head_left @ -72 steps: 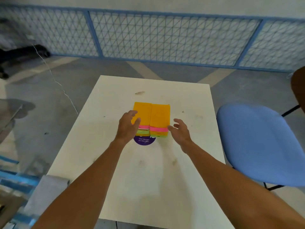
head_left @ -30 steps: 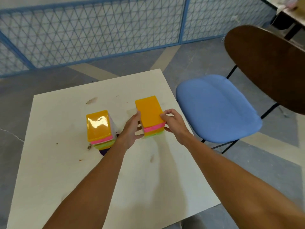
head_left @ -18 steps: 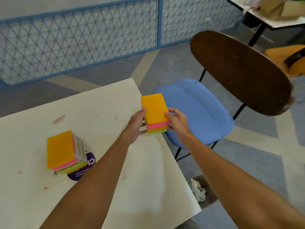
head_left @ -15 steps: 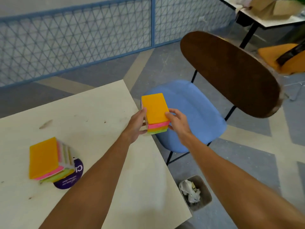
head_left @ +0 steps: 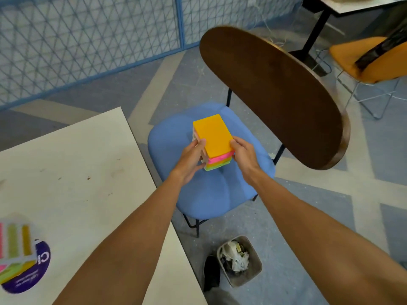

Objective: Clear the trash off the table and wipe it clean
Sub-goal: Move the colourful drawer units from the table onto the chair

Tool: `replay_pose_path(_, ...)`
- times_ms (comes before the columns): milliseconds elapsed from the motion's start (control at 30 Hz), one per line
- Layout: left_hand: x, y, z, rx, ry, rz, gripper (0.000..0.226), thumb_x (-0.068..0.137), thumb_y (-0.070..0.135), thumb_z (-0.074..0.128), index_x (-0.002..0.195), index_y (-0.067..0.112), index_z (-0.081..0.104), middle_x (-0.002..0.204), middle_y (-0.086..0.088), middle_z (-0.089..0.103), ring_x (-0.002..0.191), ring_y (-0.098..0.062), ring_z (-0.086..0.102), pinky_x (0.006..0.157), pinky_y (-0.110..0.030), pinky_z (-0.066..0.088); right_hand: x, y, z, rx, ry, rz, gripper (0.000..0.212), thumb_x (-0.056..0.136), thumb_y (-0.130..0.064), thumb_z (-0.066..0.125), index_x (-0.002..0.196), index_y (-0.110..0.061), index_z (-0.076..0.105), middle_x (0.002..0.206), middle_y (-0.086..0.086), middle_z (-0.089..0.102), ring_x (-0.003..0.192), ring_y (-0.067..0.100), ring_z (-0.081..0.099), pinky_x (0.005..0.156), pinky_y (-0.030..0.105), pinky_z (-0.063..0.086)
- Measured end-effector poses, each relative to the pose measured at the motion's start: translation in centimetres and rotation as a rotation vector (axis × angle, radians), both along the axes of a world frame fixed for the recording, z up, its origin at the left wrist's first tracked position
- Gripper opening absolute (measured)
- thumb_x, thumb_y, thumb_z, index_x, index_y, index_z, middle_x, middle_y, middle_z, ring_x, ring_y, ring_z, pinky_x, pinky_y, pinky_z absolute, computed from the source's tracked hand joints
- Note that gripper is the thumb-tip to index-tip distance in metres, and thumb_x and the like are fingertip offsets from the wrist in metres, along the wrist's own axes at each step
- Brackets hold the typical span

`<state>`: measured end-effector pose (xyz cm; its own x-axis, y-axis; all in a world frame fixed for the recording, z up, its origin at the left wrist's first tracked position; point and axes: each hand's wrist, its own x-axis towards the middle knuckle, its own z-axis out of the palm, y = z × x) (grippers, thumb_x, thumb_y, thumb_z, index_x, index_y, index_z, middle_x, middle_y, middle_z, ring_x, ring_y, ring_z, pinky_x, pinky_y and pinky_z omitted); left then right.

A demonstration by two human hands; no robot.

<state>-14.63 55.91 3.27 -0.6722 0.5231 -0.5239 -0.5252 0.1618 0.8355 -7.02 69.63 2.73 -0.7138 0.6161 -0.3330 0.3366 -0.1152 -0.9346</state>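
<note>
Looking down, I see a small bin (head_left: 248, 278) on the floor beside the table (head_left: 88, 161), holding crumpled paper (head_left: 237, 258). Farther out, my left hand (head_left: 189, 161) and right hand (head_left: 243, 154) clasp a block of sticky notes (head_left: 214, 137) from either side over the blue chair seat (head_left: 209, 194); contact with it is unclear.

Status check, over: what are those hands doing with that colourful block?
Left hand and right hand grip the sticky-note stack over the blue chair seat. Second stack on the table. Nothing in the way.
</note>
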Motion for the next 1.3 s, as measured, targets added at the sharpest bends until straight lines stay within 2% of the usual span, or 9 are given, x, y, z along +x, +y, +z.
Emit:
replay_pose_path(233,0.0,3.3,-1.7,-0.012,-0.003,0.031,0.038,0.103,0.036,0.046,0.139,0.024,0.05,0.131,0.001,0.063,0.117,-0.018,0.062,0.09,-0.035,0.053,-1.0,2.8,-1.7,0.012,-0.02,0.017,0.031,0.105,-0.02,0.039,0.129,-0.02,0.059,0.118,-0.003,0.062,0.107,0.014,0.059,0.094,0.033,0.05)
replay_pose_path(600,-0.3,3.1,-3.3,-0.022,0.007,0.048,0.039,0.105,0.033,0.042,0.141,0.018,0.048,0.135,-0.001,0.06,0.12,-0.02,0.061,0.082,-0.026,0.054,-1.7,2.2,-2.5,0.08,-0.042,0.068,0.032,0.105,-0.019,0.037,0.129,-0.021,0.058,0.119,0.001,0.062,0.096,0.008,0.059,0.081,0.024,0.048)
replay_pose_path(667,-0.1,2.8,-3.0,-0.027,0.024,0.051,0.04,0.105,0.034,0.041,0.141,0.019,0.048,0.135,0.0,0.06,0.118,-0.018,0.062,0.08,-0.025,0.054,-1.4,1.9,-2.2,0.111,-0.068,0.058,0.036,0.105,-0.023,0.038,0.138,-0.021,0.052,0.135,0.003,0.057,0.111,0.014,0.057,0.091,0.028,0.048)
replay_pose_path(767,0.2,1.9,-2.2,-0.067,0.098,0.068,0.041,0.104,0.039,0.041,0.14,0.019,0.047,0.135,0.002,0.057,0.108,-0.008,0.062,0.077,-0.02,0.053,-0.9,1.0,-1.4,0.195,-0.084,-0.032,0.046,0.103,-0.032,0.043,0.148,-0.024,0.039,0.153,0.0,0.04,0.137,0.018,0.04,0.11,0.035,0.037)
replay_pose_path(867,0.0,-0.6,-1.2,-0.168,0.183,0.083,0.068,0.097,0.056,0.046,0.153,0.02,0.027,0.156,0.002,0.034,0.137,-0.017,0.041,0.111,-0.04,0.039,-0.7,-1.1,0.4,0.364,-0.013,-0.037,0.047,0.101,-0.034,0.048,0.146,-0.024,0.042,0.15,0.0,0.043,0.138,0.018,0.038,0.112,0.038,0.035)
replay_pose_path(900,0.0,-1.6,-0.8,-0.195,0.207,0.078,0.078,0.092,0.063,0.047,0.154,0.022,0.024,0.159,0.003,0.029,0.143,-0.019,0.034,0.115,-0.046,0.034,-0.8,-1.9,1.2,0.411,0.007,-0.015,0.047,0.1,-0.033,0.05,0.145,-0.024,0.043,0.148,0.001,0.045,0.136,0.018,0.04,0.112,0.038,0.035)
replay_pose_path(1100,0.0,-9.3,1.5,-0.221,0.289,0.184,0.064,0.096,0.055,0.05,0.151,0.025,0.034,0.154,0.004,0.037,0.136,-0.017,0.043,0.114,-0.045,0.037,-2.0,-9.0,3.9,0.416,0.109,0.199,0.044,0.091,-0.032,0.055,0.132,-0.017,0.057,0.134,0.001,0.058,0.124,0.016,0.052,0.108,0.04,0.04)
replay_pose_path(1233,0.5,-17.0,3.4,-0.234,0.325,0.267,0.058,0.099,0.049,0.047,0.15,0.022,0.036,0.151,-0.001,0.042,0.134,-0.018,0.045,0.112,-0.042,0.038,-2.7,-15.2,5.0,0.347,0.096,0.313,0.039,0.095,-0.023,0.059,0.134,-0.018,0.056,0.134,-0.001,0.056,0.122,0.015,0.052,0.106,0.033,0.042)
replay_pose_path(1300,0.8,-21.1,4.7,-0.287,0.391,0.302,0.053,0.101,0.046,0.045,0.148,0.025,0.037,0.151,-0.003,0.042,0.135,-0.022,0.044,0.112,-0.044,0.039,-3.1,-18.7,5.4,0.324,0.093,0.381,0.042,0.096,-0.023,0.058,0.137,-0.018,0.053,0.138,0.001,0.054,0.123,0.017,0.051,0.106,0.037,0.043)
